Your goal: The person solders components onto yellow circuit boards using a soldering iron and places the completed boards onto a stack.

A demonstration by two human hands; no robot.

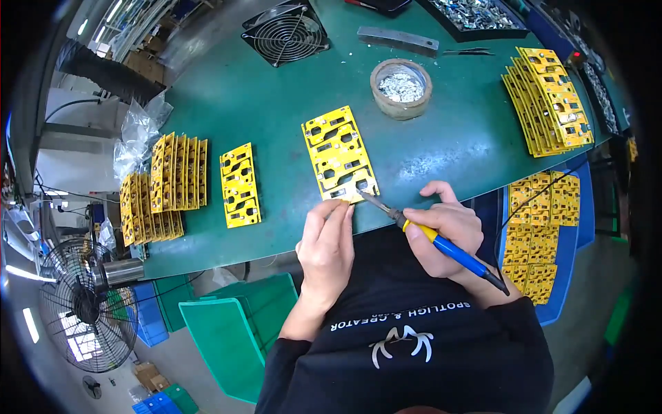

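Right hand (445, 231) closed around a soldering iron (441, 245) with a blue and yellow handle, tip angled toward ten o'clock and touching the near edge of a yellow circuit panel (339, 153). Left hand (325, 245) narrowed into a pinch at that same near corner, fingertips (341, 207) just beside the hot tip; whether holding solder wire or only steadying the board, cannot tell. Panel flat on the green table (262, 103), lying at twelve o'clock from both hands, its near end at the table's edge. Further out: a single smaller yellow panel (240, 185) at ten o'clock, fanned stacks of the same (162, 186) beyond it at nine; a round tub of solder scraps (400, 87) at one o'clock; another stack of boards (548, 100) at two; a square fan (285, 32) at eleven o'clock, far side of the table. Likely trouble: burnt fingertips, given so little room between pinch and tip; a slipped board, given its perch at the table's edge; a bridged or cold joint from a wandering tip.
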